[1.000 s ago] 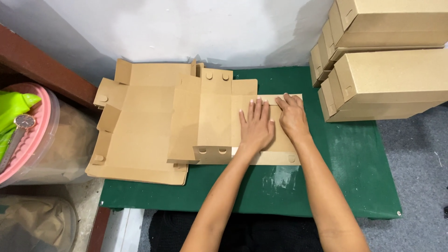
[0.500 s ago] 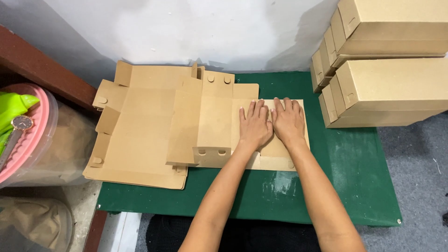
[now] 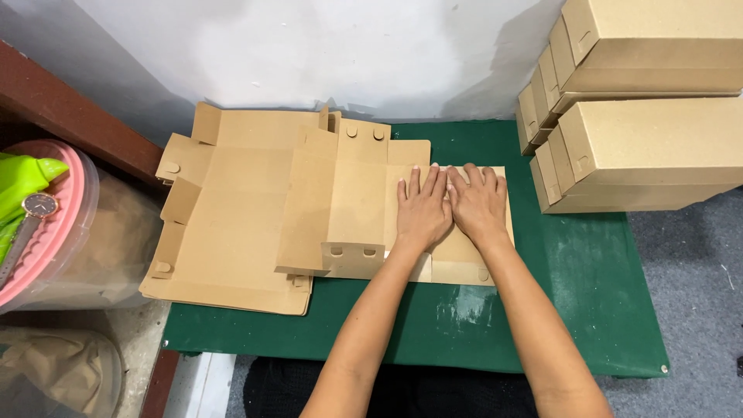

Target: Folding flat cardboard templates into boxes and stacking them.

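A flat brown cardboard box blank (image 3: 356, 209) lies on a green mat (image 3: 588, 286), partly folded, with tabs and slots along its edges. My left hand (image 3: 422, 207) and my right hand (image 3: 476, 203) rest side by side, palms down and fingers spread, pressing the blank's right-hand panel flat. Neither hand grips anything. A stack of more flat cardboard blanks (image 3: 224, 224) lies under and to the left of the one I press.
Several assembled cardboard boxes (image 3: 642, 108) are stacked at the right, against the white wall. At the left stands a clear tub with a pink rim (image 3: 54, 240), with a green object and a wristwatch (image 3: 37, 206) on it. Grey floor lies beyond the mat.
Both hands slid together and slightly up the right panel; they now lie next to each other, pressing it flat. The view shifted a little.
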